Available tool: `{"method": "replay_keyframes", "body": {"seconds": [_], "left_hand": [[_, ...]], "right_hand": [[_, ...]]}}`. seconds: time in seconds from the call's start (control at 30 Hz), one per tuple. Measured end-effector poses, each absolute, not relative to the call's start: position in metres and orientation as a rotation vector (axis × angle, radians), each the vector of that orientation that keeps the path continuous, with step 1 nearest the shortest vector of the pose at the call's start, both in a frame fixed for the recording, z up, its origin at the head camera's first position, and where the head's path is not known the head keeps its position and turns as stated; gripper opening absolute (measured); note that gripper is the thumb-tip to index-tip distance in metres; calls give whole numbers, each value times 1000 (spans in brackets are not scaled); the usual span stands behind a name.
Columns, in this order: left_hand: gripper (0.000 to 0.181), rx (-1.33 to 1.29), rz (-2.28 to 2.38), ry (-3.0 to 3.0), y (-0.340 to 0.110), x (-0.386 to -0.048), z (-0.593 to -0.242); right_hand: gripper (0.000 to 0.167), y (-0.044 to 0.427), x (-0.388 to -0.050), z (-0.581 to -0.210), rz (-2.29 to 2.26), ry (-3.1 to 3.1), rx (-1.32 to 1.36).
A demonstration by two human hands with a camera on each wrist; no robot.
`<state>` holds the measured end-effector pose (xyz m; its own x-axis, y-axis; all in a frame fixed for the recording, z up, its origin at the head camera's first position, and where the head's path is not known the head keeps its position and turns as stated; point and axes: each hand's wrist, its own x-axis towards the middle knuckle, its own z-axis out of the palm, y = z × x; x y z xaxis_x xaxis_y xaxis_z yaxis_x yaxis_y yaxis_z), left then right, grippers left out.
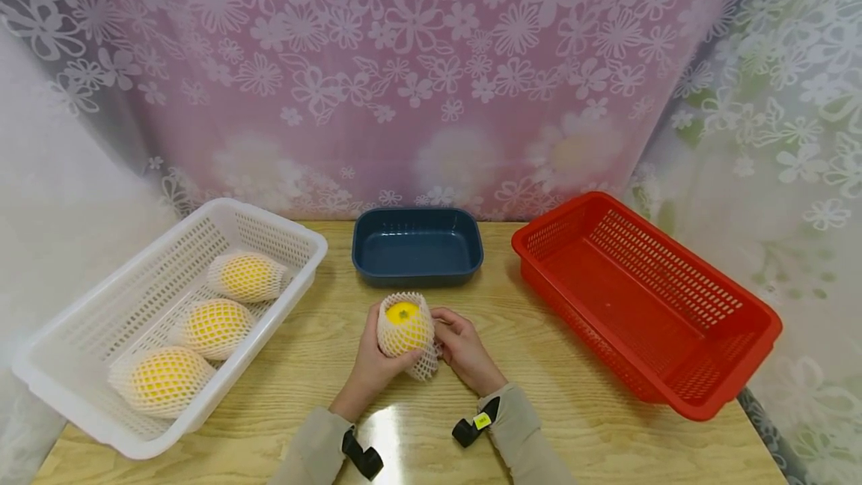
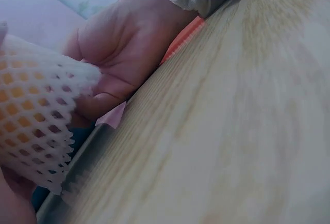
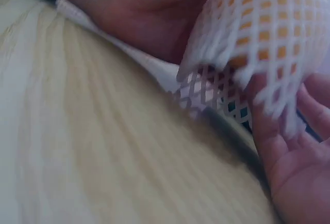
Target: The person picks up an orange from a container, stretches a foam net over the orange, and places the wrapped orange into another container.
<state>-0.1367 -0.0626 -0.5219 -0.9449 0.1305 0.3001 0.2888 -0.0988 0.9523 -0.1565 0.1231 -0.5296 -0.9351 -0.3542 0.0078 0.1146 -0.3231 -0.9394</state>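
A round yellow fruit point(image 1: 402, 313) with a small green-brown stem spot sits in a white foam net point(image 1: 423, 365), its top bare at the net's opening. My left hand point(image 1: 377, 358) grips the wrapped fruit from the left, thumb across the near side. On the other side, my right hand point(image 1: 468, 350) pinches the loose edge of the net with curled fingers. In the right wrist view the net's ragged lower end point(image 3: 247, 74) hangs over the right hand's fingers point(image 3: 265, 126), partly hiding them. The fruit is held above the table.
At left, a white basket point(image 1: 306, 264) holds several netted yellow fruits point(image 1: 218, 328). Behind the hands stands a dark blue tray point(image 1: 417, 278). To the right lies a red basket point(image 1: 572, 313), slanted. All rest on a wooden table point(image 1: 289, 395), with a flowered curtain behind.
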Motion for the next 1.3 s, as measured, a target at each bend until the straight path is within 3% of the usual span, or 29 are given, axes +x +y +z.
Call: {"method": "replay_keyframes", "body": {"seconds": [0.17, 0.37, 0.57, 0.9, 1.3], "left_hand": [[72, -450, -2222, -1935, -63, -136, -525], [72, -470, -2287, -1850, -64, -137, -529], [72, -465, -2308, -1879, -63, -139, -529], [65, -387, -2365, -1919, -62, -139, -527], [81, -416, -2398, -1856, -62, -140, -527]], "right_hand": [[26, 120, -155, -529, -2228, 1996, -361], [19, 121, -156, -527, -2288, 2188, -373], [21, 124, -156, -525, -2383, 2106, -524], [41, 125, -155, -527, -2352, 1895, -710], [55, 125, -155, -530, -2376, 1759, -758]]}}
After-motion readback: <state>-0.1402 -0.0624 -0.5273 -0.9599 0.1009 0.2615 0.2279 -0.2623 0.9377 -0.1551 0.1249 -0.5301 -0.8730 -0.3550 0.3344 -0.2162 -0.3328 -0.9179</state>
